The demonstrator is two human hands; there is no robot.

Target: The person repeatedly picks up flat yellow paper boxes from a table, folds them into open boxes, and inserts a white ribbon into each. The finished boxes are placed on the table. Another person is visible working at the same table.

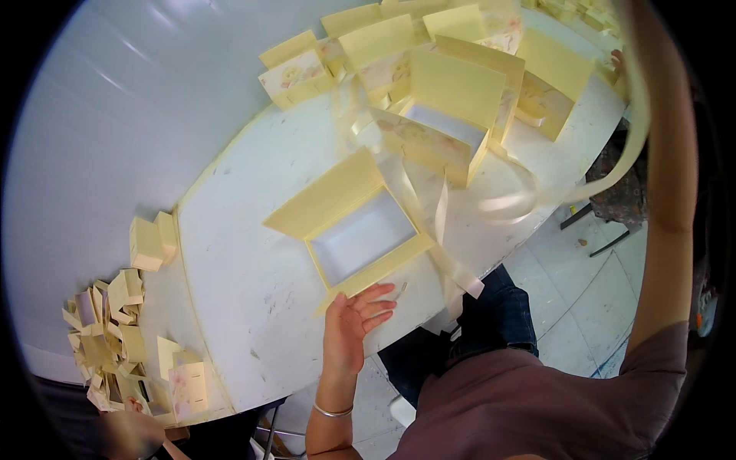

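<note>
My left hand (356,320) is at the near edge of an open cream gift box (330,207). Its fingers are stretched out and apart, and the thumb side touches the box's front flap. The box's lid stands tilted back, showing a pale, empty inside. Cream ribbons (443,211) trail at the box's right side. My right arm (665,153) is raised along the right, and its hand lies beyond the top edge, out of view. A long cream ribbon (632,149), partly blurred, hangs beside that arm and curves down to the table.
Several cream boxes with floral fronts (387,57) crowd the far side, one open box (452,100) nearest. More small boxes (115,337) are heaped at the left. A co-worker's hand (618,61) shows at the upper right, another person's blurred arm (138,435) at lower left.
</note>
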